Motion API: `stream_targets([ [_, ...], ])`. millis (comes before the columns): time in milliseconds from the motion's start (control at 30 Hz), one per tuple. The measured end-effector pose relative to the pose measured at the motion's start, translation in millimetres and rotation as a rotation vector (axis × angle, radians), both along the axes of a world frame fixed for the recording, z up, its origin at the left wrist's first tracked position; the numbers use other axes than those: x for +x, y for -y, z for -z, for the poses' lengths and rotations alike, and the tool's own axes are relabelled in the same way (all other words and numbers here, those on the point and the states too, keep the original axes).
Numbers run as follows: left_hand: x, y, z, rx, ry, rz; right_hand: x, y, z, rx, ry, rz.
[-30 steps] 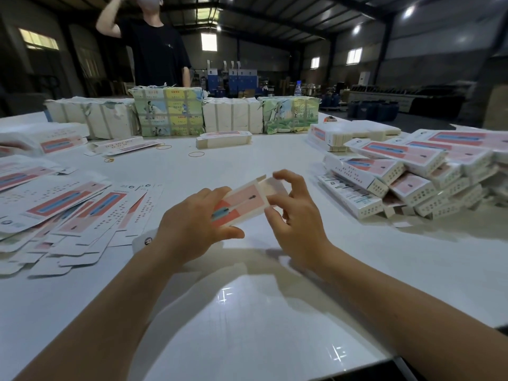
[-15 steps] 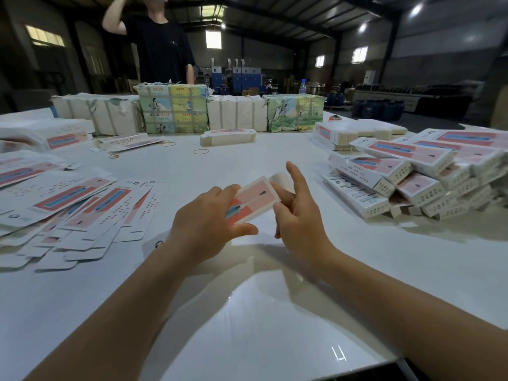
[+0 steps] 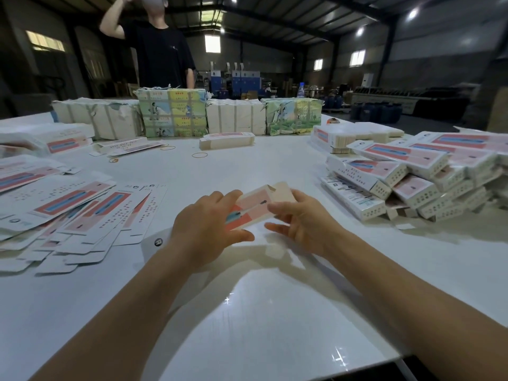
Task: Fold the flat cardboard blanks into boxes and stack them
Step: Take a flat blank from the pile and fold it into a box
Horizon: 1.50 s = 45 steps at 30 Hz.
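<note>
Half-formed pink-and-white cardboard box (image 3: 257, 206), above the white counter (image 3: 247, 312), long axis running leftward toward the viewer, gripped by left hand (image 3: 204, 229); right hand (image 3: 301, 220) fingers curled at its open far-end flap.

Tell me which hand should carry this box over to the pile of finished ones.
Right, probably. The right hand already holds the box at its far end, and the folded boxes pile lies on that side. The left hand would have to cross over.
</note>
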<state>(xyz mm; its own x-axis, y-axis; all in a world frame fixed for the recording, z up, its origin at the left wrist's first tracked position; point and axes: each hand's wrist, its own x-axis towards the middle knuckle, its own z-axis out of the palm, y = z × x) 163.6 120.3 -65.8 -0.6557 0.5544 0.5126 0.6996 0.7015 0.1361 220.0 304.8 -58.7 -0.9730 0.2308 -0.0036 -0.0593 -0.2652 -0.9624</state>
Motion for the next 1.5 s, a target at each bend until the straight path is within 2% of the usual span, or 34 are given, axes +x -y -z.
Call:
stream_targets([
  [33, -0.1, -0.4, 0.6, -0.013, 0.002, 0.003, -0.7, 0.0, 0.3, -0.032, 0.003, -0.043],
  [100, 0.0, -1.8, 1.1, -0.019, 0.016, 0.005, -0.1, 3.1, 2.8, 0.094, -0.072, 0.015],
  [133, 0.1, -2.9, 1.6, -0.018, 0.022, 0.001, 0.8, 5.9, 4.6, 0.26, -0.132, 0.086],
  [233, 0.8, -7.4, 2.8, -0.071, -0.012, -0.048, 5.0, 18.3, 13.2, 1.023, -0.232, 0.263],
  [267, 0.6, -8.3, 2.5, -0.087, -0.026, -0.067, 5.6, 21.7, 15.9, 1.161, -0.248, 0.274],
  [300, 0.2, -7.7, 2.5, -0.094, -0.036, -0.081, 6.6, 25.1, 18.0, 1.21, -0.269, 0.269],
  [367, -0.4, -5.1, 2.9, -0.094, -0.069, -0.093, 9.0, 28.3, 17.1, 1.144, -0.297, 0.227],
  [533, 1.3, -2.2, 2.1, -0.028, -0.143, -0.084, 10.6, 26.4, 0.6, 0.467, -0.165, 0.152],
  [600, 3.3, -3.4, 1.3, -0.034, -0.166, -0.088, 10.6, 24.5, -2.0, 0.314, -0.149, 0.114],
  [800, 10.6, -6.4, -2.2, -0.018, -0.226, -0.057, 12.6, 23.4, -2.8, 0.273, -0.229, 0.153],
  [1067, 16.0, -7.1, -5.7, -0.02, -0.315, -0.06, 13.1, 19.6, -6.7, 0.131, -0.199, 0.117],
  [1167, 16.9, -7.0, -6.1, -0.055, -0.36, -0.078, 11.2, 15.3, -6.3, 0.196, -0.147, 0.141],
  [1400, 17.9, -11.0, -6.0, -0.111, -0.368, -0.125, 15.7, 13.1, -7.6, 0.826, -0.175, 0.298],
  [1500, 18.9, -10.8, -5.2, -0.101, -0.329, -0.126, 17.2, 17.2, -7.1, 0.99, -0.214, 0.321],
])
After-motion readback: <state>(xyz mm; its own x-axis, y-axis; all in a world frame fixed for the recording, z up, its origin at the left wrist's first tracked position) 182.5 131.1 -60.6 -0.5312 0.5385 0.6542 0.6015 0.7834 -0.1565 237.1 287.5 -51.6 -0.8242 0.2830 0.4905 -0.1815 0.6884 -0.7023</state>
